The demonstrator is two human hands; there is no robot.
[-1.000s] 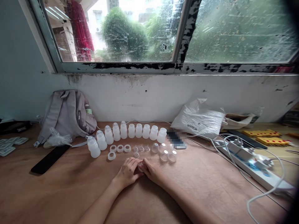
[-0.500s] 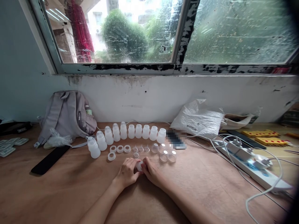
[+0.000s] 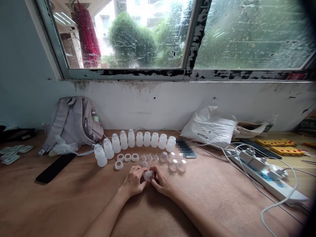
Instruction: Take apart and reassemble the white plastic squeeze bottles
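Between both hands is a small translucent baby bottle top [image 3: 148, 175]; its exact parts are half covered by fingers. My left hand [image 3: 134, 180] is closed around its left side, and my right hand [image 3: 160, 181] grips the right side with bent fingers. Just beyond my hands lie several white collar rings [image 3: 127, 157], several clear nipples [image 3: 149, 157] and several clear domed caps [image 3: 173, 165]. Behind them, an arc of frosted baby bottles [image 3: 147, 139] stands upright. The left ones, such as the bottle [image 3: 100, 155] at the end, carry tops; those on the right are open-necked.
A grey backpack [image 3: 74, 121] and a black flat case [image 3: 55, 168] are at the left. At the right are a silver plastic bag [image 3: 209, 126], a white power strip [image 3: 276, 182] with loose cables, and yellow pieces [image 3: 287, 150]. A wall with a window stands behind the wooden table.
The fingers of my right hand have shifted on the bottle top, so more of its clear front shows. The view has moved slightly; the bottles and loose parts stay in place.
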